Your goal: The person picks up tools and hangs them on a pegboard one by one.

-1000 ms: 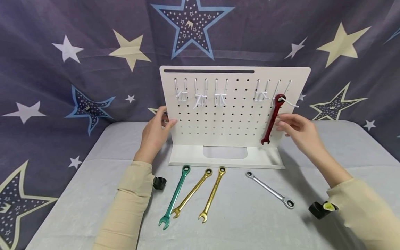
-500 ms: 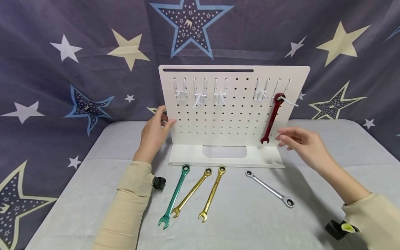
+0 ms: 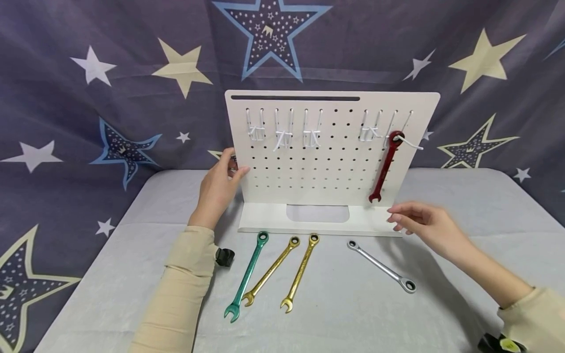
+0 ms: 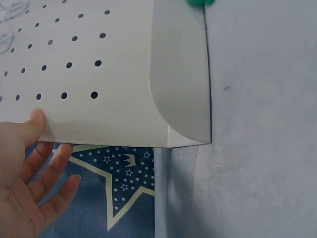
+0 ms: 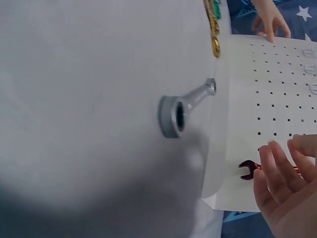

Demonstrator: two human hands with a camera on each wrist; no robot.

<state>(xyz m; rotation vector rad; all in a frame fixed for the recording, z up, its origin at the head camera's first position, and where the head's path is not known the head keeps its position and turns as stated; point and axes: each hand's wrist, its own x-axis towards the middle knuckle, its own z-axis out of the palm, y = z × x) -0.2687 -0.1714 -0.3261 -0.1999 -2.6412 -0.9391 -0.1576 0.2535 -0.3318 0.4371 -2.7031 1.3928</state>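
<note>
A white pegboard (image 3: 282,196) stands upright on its base. My left hand (image 3: 216,191) grips its left edge, thumb on the front and fingers behind, as the left wrist view also shows. A red combination wrench (image 3: 386,166) hangs by its ring end from a white hook on the board's right side. Beside the base's right front corner is my right hand (image 3: 425,225), fingers loosely bent, with nothing in it. On the table, closest to that hand, lies a silver double-ring wrench (image 3: 379,265).
A green wrench (image 3: 248,274) and two gold wrenches (image 3: 301,272) lie side by side before the base. Several white hooks (image 3: 283,133) stick out along the board's upper part. Behind the grey-covered table (image 3: 344,314) hangs a dark star-patterned cloth (image 3: 145,63).
My right hand has moved from beside the hanging red wrench downward and toward me. The left hand, the board and the wrenches have stayed in place.
</note>
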